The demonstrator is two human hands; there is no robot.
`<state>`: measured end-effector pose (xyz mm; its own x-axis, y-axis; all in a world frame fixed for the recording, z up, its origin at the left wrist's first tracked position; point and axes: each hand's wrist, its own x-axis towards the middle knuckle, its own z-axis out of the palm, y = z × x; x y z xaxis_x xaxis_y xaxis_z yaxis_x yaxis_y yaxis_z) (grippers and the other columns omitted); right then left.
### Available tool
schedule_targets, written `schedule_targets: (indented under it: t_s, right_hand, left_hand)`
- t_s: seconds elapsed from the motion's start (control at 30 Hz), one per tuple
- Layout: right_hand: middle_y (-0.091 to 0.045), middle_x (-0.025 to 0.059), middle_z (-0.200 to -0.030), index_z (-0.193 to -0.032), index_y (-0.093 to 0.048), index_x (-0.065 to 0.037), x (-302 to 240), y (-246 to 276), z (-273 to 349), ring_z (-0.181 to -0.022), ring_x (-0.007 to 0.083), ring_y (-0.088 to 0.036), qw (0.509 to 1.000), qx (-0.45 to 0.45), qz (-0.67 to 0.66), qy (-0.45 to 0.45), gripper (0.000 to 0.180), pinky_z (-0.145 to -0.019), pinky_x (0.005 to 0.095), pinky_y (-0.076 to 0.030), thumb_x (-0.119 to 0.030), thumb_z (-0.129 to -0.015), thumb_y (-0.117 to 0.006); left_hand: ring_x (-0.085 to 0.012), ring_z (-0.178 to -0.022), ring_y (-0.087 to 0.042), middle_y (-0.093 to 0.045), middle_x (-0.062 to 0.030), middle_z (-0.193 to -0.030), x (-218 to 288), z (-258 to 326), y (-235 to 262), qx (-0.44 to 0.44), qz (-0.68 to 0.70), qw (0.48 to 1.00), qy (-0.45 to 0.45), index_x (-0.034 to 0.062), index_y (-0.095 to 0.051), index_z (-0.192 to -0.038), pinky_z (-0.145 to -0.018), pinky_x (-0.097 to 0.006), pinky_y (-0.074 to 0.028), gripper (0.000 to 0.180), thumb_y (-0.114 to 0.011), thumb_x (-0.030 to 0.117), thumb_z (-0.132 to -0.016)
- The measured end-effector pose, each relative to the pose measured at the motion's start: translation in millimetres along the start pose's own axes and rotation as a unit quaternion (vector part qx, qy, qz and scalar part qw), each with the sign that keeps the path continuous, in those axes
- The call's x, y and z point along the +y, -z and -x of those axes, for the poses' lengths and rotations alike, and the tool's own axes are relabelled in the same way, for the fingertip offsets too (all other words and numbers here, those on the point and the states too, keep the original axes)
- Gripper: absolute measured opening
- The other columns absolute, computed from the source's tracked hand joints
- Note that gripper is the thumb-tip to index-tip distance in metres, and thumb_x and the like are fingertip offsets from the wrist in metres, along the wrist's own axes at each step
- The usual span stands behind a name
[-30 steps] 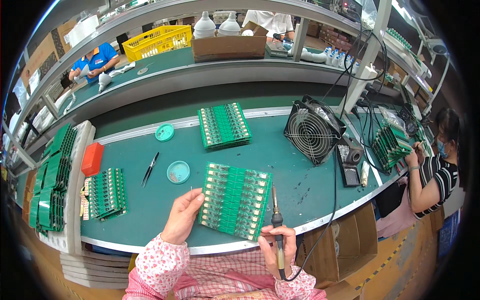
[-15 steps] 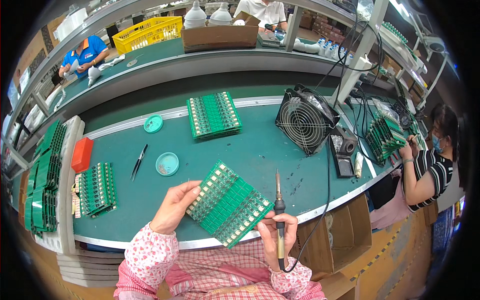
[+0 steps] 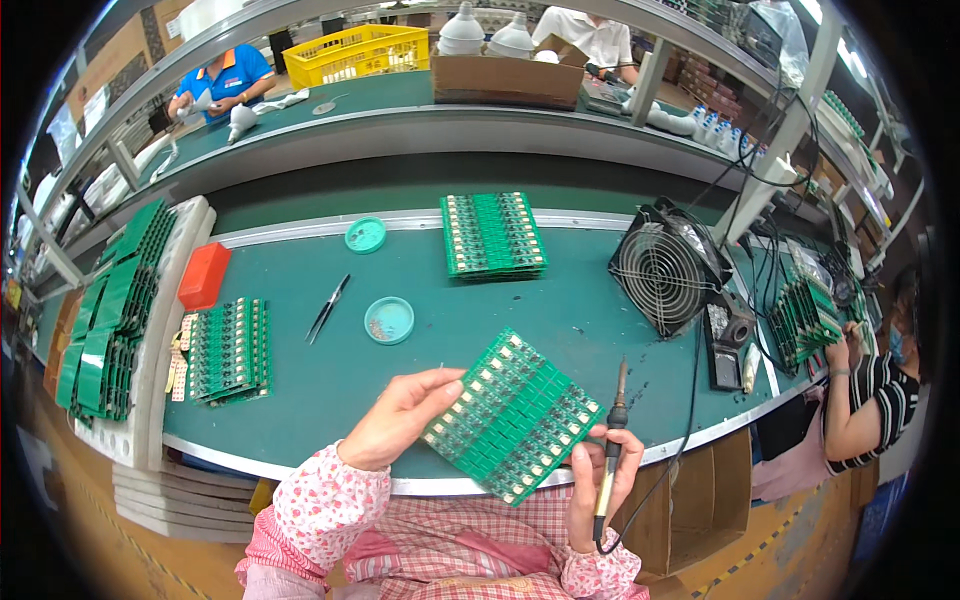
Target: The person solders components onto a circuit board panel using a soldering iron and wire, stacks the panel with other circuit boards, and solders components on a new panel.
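Between my hands is a green circuit board panel [image 3: 515, 415] with rows of pale square parts along two sides, tilted above the bench's front edge. My left hand [image 3: 405, 415] pinches its left corner between thumb and fingers. In my right hand [image 3: 607, 470] is a soldering iron [image 3: 613, 440], held upright with its tip pointing away from me. The fingers of that hand also reach the panel's right corner. Beyond the panel lie tweezers [image 3: 328, 309] and a round turquoise dish [image 3: 389, 320] holding tiny parts.
A stack of panels [image 3: 493, 236] and a second dish [image 3: 365, 235] are farther back. A fan [image 3: 665, 268] and iron stand [image 3: 727, 345] occupy the right. More panels [image 3: 231, 350], a red box [image 3: 205, 276] and a white foam tray [image 3: 172, 300] line the left. A co-worker [image 3: 868, 390] sits at right.
The whole scene has shifted right in the view, with the far shelf tilting slightly. My hands keep the same hold on the panel and the soldering iron.
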<state>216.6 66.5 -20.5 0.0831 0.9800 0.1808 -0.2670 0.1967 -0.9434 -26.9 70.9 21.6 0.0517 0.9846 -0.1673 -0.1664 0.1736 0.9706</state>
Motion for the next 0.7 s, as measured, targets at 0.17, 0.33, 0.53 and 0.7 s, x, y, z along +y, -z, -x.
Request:
schedule_targets:
  t_s: [0.17, 0.33, 0.53, 0.7]
  right_hand:
    - [-0.053, 0.014, -0.119, -0.122, -0.038, -0.005, -1, 2, -2, -0.09, 0.0152, -0.064, 0.999, -0.002, 0.033, -0.002, 0.04, -0.079, 0.0294, -0.054, 0.006, -0.09, -0.06]
    - [-0.054, 0.0133, -0.119, -0.123, -0.041, -0.007, -8, -9, 0, -0.086, 0.0125, -0.062, 0.999, 0.03, 0.041, -0.017, 0.038, -0.076, 0.0266, -0.051, 0.004, -0.091, -0.06]
    - [-0.053, 0.0125, -0.122, -0.126, -0.04, -0.006, -4, -3, -1, -0.086, 0.0116, -0.062, 0.995, 0.017, 0.095, -0.007, 0.041, -0.076, 0.0258, -0.05, 0.002, -0.092, -0.061]
    - [-0.052, 0.0129, -0.122, -0.127, -0.039, -0.005, -3, -4, -5, -0.084, 0.0119, -0.062, 0.996, 0.013, 0.092, 0.002, 0.041, -0.076, 0.0268, -0.05, 0.0, -0.092, -0.061]
  left_hand:
    - [-0.0073, -0.099, -0.062, -0.068, -0.005, -0.112, 2, 7, 1, -0.031, 0.008, 0.999, 0.008, -0.0057, -0.058, -0.127, -0.089, -0.024, -0.049, 0.035, -0.051, 0.02, -0.104]
    - [-0.0084, -0.105, -0.06, -0.067, -0.0046, -0.114, -3, 14, 6, -0.058, 0.063, 0.996, 0.03, -0.0049, -0.059, -0.127, -0.093, -0.025, -0.048, 0.035, -0.049, 0.021, -0.105]
    - [-0.0083, -0.103, -0.061, -0.067, -0.0047, -0.114, -12, 9, 8, -0.062, 0.112, 0.991, 0.035, -0.0054, -0.059, -0.125, -0.091, -0.025, -0.049, 0.034, -0.05, 0.021, -0.104]
    - [-0.0082, -0.099, -0.063, -0.068, -0.0047, -0.111, -14, 9, 11, -0.055, 0.122, 0.991, 0.025, -0.004, -0.059, -0.123, -0.088, -0.025, -0.05, 0.033, -0.052, 0.021, -0.103]
